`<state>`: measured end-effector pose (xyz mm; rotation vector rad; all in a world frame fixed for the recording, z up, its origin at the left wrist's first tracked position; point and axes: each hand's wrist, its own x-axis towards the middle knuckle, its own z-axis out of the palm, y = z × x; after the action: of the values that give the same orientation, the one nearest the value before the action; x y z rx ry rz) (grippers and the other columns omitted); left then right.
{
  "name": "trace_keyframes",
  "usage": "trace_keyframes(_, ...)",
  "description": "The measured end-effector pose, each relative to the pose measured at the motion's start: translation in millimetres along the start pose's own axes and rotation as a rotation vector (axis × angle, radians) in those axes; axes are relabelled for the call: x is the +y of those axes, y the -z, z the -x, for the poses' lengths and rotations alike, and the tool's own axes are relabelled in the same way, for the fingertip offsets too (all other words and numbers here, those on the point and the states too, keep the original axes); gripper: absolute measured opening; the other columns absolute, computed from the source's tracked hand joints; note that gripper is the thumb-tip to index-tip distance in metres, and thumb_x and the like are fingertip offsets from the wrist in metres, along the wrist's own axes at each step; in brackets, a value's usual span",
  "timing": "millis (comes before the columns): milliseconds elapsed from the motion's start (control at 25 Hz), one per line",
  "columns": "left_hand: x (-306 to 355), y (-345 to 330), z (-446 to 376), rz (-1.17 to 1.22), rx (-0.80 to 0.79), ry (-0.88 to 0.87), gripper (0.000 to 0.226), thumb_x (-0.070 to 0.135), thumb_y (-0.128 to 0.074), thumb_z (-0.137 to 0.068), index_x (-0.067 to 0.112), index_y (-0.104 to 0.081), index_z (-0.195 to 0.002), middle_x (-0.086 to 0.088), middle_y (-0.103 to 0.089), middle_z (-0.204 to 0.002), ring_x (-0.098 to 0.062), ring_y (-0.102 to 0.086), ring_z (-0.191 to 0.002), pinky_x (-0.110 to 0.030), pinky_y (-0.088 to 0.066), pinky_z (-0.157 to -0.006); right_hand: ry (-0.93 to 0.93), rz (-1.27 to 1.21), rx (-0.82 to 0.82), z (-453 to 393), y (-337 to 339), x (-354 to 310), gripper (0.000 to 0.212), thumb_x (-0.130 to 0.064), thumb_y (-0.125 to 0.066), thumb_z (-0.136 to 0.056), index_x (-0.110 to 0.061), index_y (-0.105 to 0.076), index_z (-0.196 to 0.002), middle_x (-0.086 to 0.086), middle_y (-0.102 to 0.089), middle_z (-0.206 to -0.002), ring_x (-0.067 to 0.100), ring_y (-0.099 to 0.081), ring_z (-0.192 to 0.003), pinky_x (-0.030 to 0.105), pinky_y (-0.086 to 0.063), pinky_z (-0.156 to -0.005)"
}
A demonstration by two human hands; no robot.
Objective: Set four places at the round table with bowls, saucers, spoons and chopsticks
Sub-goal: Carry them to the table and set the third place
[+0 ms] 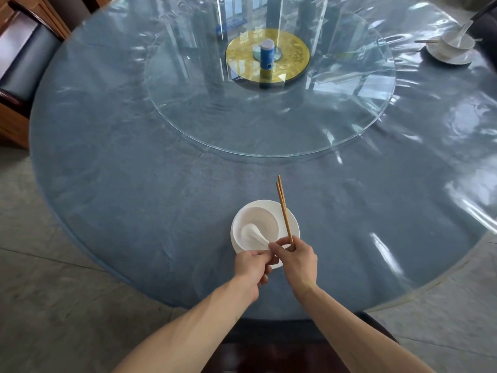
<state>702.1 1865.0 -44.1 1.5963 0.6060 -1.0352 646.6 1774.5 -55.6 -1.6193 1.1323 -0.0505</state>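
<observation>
A white saucer sits near the front edge of the round table. On it stands a white bowl with a white spoon inside. My left hand pinches the spoon's handle at the saucer's near rim. My right hand grips a pair of brown chopsticks that slant up and away over the saucer's right side. A second set, saucer, bowl with spoon, and chopsticks, lies at the far right.
A glass turntable covers the table's middle, with a gold disc and a blue cylinder at its centre. A dark chair stands at the far left. Another chair is under my arms.
</observation>
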Motion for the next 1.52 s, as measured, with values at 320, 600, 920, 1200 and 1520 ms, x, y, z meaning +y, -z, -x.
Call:
trace_keyframes(320, 0.8, 5.9, 3.0, -0.120, 0.016, -0.110, 0.010, 0.017, -0.068, -0.088, 0.010, -0.074, -0.084, -0.002, -0.075, -0.073, -0.008, -0.050, -0.043, -0.020, -0.037, -0.039, -0.015, -0.006, 0.042, 0.0, 14.6, -3.1, 0.029, -0.053, -0.056, -0.089, -0.026, -0.061, -0.078, -0.010, -0.062, -0.065, 0.004, -0.054, -0.055, 0.023, -0.042, -0.054)
trace_keyframes(600, -33.4, 12.9, 9.4, -0.787, -0.312, -0.309, 0.027, 0.038, -0.064, -0.088, 0.015, -0.071, -0.076, 0.005, -0.062, -0.063, -0.009, -0.053, -0.052, -0.021, -0.040, -0.045, -0.250, -0.356, -0.187, -12.3, 42.7, 13.2, 0.032, -0.029, -0.043, -0.104, -0.007, -0.064, -0.093, 0.000, -0.040, -0.058, 0.012, -0.034, -0.049, 0.027, -0.032, -0.046)
trace_keyframes(920, -58.7, -0.3, 10.0, -0.467, -0.412, -0.202, 0.023, 0.035, -0.071, -0.089, 0.013, -0.072, -0.095, 0.002, -0.068, -0.078, -0.009, -0.056, -0.066, -0.021, -0.041, -0.049, -0.259, -0.392, -0.290, -15.5, 16.1, 16.9, 0.033, -0.034, -0.048, -0.102, -0.010, -0.070, -0.096, 0.002, -0.056, -0.064, 0.013, -0.049, -0.055, 0.029, -0.046, -0.056)
trace_keyframes(1200, -56.1, 7.9, -9.2, -0.541, -0.259, -0.276, 0.018, 0.026, -0.068, -0.092, 0.009, -0.073, -0.086, 0.009, -0.058, -0.055, -0.003, -0.045, -0.041, -0.020, -0.036, -0.041, -0.106, 0.056, -0.296, -2.8, 30.6, 57.0, 0.029, -0.039, -0.057, -0.095, -0.021, -0.074, -0.079, 0.002, -0.074, -0.074, 0.021, -0.070, -0.072, 0.041, -0.059, -0.074)
trace_keyframes(1520, -51.2, 6.7, -19.7, -0.515, -0.225, -0.248, 0.010, 0.024, -0.075, -0.086, 0.016, -0.074, -0.081, 0.001, -0.068, -0.064, -0.009, -0.055, -0.050, -0.021, -0.037, -0.040, -0.152, 0.008, -0.227, -4.1, 25.3, 65.8, 0.020, -0.035, -0.066, -0.091, -0.022, -0.076, -0.078, 0.001, -0.074, -0.070, 0.019, -0.070, -0.066, 0.043, -0.062, -0.070)
